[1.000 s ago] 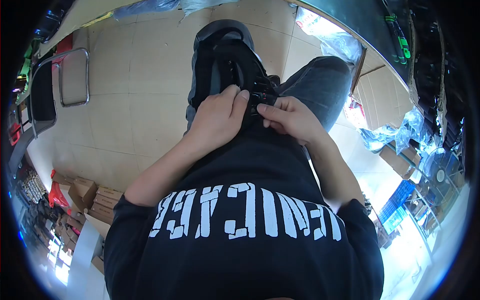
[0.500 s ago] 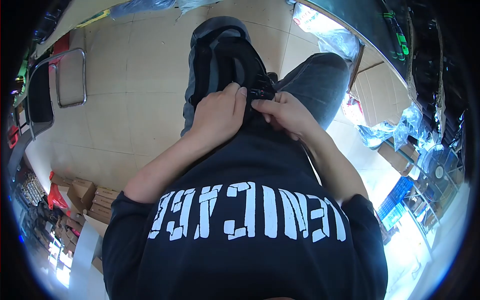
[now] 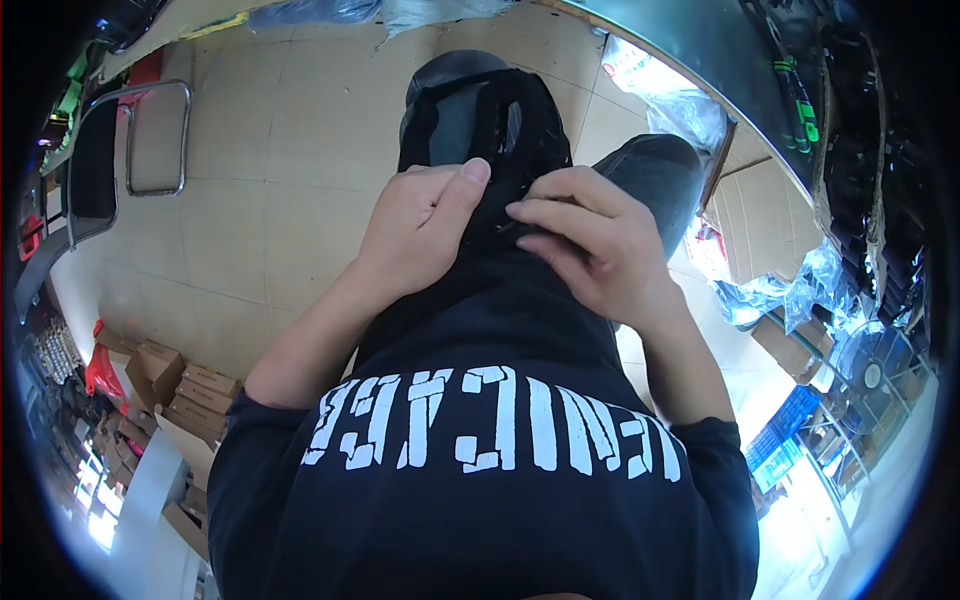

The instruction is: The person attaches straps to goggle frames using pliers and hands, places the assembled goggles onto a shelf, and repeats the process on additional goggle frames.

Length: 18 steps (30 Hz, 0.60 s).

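Observation:
A black strap-like item (image 3: 545, 115) with loops lies over my raised knee and lap. My left hand (image 3: 425, 220) is closed on its near left part, thumb on top. To the right of it, my right hand (image 3: 600, 240) is at the item's near right edge, fingers bent and thumb apart from them, with nothing visible between them. Small details of the item between my hands are too dark to make out.
A chair with a metal frame (image 3: 185, 135) stands at the left. Cardboard boxes (image 3: 205, 390) are stacked at the lower left. A dark table (image 3: 690, 50) edges the upper right, above plastic bags (image 3: 685, 115). A fan (image 3: 868, 375) and a blue crate (image 3: 785, 420) are at the right.
My right hand has opened from its pinch, with the fingers now spread. The black item has shifted and its loops sit differently over the knee. My left hand has moved slightly left, still gripping.

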{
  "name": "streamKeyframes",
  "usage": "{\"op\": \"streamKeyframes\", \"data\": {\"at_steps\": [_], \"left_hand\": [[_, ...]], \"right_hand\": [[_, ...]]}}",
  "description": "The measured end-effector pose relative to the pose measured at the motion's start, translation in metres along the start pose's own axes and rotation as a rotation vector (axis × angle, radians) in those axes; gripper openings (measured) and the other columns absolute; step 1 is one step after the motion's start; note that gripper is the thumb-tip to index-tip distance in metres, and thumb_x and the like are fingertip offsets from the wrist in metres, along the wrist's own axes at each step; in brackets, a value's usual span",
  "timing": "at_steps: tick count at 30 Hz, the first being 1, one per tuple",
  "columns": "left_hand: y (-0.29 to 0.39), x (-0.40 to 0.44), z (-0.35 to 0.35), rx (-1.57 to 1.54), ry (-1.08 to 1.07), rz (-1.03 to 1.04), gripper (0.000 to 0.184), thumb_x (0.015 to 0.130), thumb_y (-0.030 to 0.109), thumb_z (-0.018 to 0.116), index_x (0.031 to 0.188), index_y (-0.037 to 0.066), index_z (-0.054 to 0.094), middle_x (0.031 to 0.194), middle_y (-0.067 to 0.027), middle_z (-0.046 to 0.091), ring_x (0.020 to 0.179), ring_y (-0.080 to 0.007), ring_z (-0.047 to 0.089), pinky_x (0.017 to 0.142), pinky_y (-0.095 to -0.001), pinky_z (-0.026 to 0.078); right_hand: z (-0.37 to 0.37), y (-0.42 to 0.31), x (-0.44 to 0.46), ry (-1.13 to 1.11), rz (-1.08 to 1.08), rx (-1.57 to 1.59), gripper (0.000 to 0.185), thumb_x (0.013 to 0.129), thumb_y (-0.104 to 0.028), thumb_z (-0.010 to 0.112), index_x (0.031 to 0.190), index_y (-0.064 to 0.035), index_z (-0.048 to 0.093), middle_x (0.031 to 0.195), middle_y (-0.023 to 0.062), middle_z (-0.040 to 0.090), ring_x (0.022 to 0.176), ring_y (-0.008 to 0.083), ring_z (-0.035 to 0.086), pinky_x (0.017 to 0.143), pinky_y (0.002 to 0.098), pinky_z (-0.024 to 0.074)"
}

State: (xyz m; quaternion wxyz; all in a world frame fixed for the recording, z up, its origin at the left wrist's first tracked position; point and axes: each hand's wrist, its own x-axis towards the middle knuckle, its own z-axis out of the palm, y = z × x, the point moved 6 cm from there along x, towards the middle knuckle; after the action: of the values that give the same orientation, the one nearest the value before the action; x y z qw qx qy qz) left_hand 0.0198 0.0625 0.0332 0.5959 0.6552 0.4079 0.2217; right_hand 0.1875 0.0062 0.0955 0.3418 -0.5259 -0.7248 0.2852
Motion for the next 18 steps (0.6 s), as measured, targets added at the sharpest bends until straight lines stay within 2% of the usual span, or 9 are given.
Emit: {"op": "streamKeyframes", "data": {"at_steps": [1,5,7,10,17,18], "left_hand": [[0.001,0.001,0.000,-0.033,-0.012,-0.042,0.049,0.113,0.031,0.048,0.077,-0.002,0.054,0.066,-0.0040,0.046,0.065,-0.0127,0.043,0.065,-0.0340,0.039],[0.006,0.002,0.001,0.042,-0.033,-0.024,0.051,0.113,0.033,0.049,0.078,-0.003,0.056,0.066,-0.0026,0.049,0.065,-0.0108,0.044,0.062,-0.0333,0.038],[0.008,0.004,0.001,0.035,-0.023,-0.043,0.056,0.111,0.036,0.050,0.075,-0.005,0.062,0.060,-0.0148,0.052,0.054,-0.0237,0.048,0.056,-0.0396,0.039],[0.009,0.003,0.001,-0.007,-0.033,-0.146,0.056,0.111,0.038,0.050,0.078,-0.005,0.065,0.060,-0.0147,0.055,0.055,-0.0232,0.050,0.057,-0.0394,0.040],[0.015,0.004,0.002,0.008,-0.023,-0.119,0.056,0.111,0.038,0.050,0.077,-0.005,0.064,0.059,-0.0138,0.053,0.054,-0.0229,0.050,0.057,-0.0400,0.040],[0.016,0.004,0.002,0.022,-0.032,-0.099,0.056,0.111,0.037,0.050,0.076,-0.004,0.062,0.059,-0.0147,0.053,0.054,-0.0249,0.050,0.056,-0.0408,0.039]], "right_hand": [[-0.002,-0.001,0.000,0.001,-0.006,-0.007,0.022,0.080,-0.005,0.082,0.101,-0.0063,0.073,0.097,0.0070,0.065,0.081,0.0268,0.068,0.070,0.0362,0.0554],[0.002,0.004,-0.003,-0.092,0.057,0.060,0.018,0.081,-0.002,0.080,0.096,-0.0066,0.071,0.095,0.0069,0.064,0.080,0.0260,0.068,0.069,0.0359,0.0549],[0.002,0.005,-0.005,-0.110,0.077,0.080,0.017,0.081,-0.001,0.079,0.095,-0.0063,0.070,0.095,0.0068,0.064,0.080,0.0256,0.068,0.068,0.0357,0.0547],[-0.002,0.001,-0.007,-0.094,0.023,0.082,0.015,0.082,0.000,0.079,0.093,-0.0055,0.070,0.094,0.0065,0.064,0.079,0.0255,0.068,0.067,0.0351,0.0546],[-0.007,-0.004,-0.010,-0.038,0.030,0.045,0.015,0.080,0.000,0.080,0.091,-0.0047,0.070,0.094,0.0064,0.064,0.078,0.0252,0.069,0.066,0.0340,0.0546],[-0.006,-0.004,-0.010,-0.043,0.039,0.044,0.015,0.080,0.000,0.080,0.090,-0.0046,0.071,0.094,0.0063,0.064,0.078,0.0249,0.069,0.066,0.0340,0.0546]]}}
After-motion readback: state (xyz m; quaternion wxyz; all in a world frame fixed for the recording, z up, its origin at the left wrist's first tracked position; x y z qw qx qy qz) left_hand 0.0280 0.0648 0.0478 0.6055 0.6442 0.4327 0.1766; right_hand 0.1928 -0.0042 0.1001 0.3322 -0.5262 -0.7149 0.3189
